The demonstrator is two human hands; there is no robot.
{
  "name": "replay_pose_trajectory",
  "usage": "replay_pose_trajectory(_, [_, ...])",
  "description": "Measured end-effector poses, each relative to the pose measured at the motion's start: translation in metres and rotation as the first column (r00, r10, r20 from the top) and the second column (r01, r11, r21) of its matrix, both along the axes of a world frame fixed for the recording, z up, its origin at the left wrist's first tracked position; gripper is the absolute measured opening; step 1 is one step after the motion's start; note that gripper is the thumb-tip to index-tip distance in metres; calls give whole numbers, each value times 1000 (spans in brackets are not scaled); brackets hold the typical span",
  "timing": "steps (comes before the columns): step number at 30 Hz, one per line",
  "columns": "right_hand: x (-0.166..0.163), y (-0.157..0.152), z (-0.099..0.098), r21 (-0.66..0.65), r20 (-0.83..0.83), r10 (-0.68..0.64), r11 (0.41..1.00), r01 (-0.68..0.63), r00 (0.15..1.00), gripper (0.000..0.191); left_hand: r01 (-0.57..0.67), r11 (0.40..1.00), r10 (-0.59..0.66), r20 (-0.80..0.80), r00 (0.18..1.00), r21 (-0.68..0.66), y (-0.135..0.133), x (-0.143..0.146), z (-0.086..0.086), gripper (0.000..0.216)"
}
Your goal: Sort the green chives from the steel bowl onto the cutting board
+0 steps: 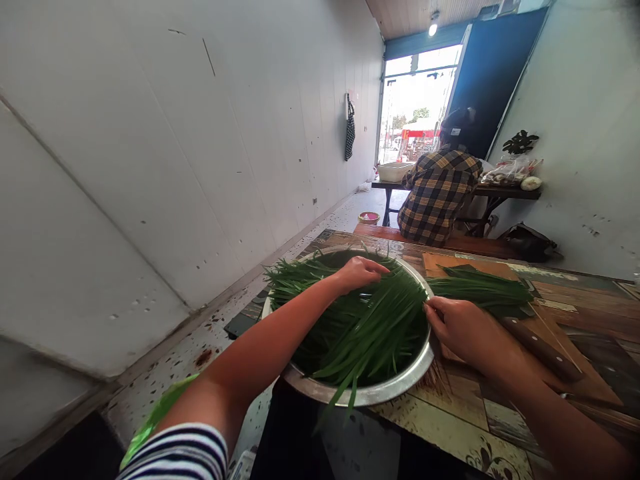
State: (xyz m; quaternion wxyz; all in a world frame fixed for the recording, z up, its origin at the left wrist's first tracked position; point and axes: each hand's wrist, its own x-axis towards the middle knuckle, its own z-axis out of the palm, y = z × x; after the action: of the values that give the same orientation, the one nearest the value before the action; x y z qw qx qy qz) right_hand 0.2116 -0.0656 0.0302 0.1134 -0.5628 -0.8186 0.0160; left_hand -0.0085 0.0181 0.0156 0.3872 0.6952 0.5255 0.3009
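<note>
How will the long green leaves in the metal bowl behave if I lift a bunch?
The green leaves will probably flop at the ends: some already droop over the rim of the metal bowl. They look thin, so each is likely light. Lying loose and crossed, they may slide apart or snag neighbours.

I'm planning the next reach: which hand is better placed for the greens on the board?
Likely the right hand: it's close to the greens on the cutting board, while the left hand is over the bowl.
</note>
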Motion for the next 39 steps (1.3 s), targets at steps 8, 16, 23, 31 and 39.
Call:
replay_pose_trajectory(8, [-2,0,-2,17,15,-13,1000,13,1000,33,160,974,-123,-219,968,162,-4,-4,16,35])
replay_pose_trajectory(16, [2,-1,-5,59,30,12,998,-13,999,33,151,965,-51,-413,909,214,14,-18,1,21])
replay_pose_trajectory(23, [3,-1,-5,78,38,29,996,-32,999,32,212,951,-75,-495,866,226,16,-14,-10,19])
replay_pose_trajectory(31, [1,-1,-2,43,49,5,999,-7,999,33,68,956,76,-463,883,287,11,-11,2,19])
replay_pose_trajectory(39, [3,2,-7,61,31,23,998,-25,999,34,-81,993,91,-122,988,89,16,-12,-3,20])
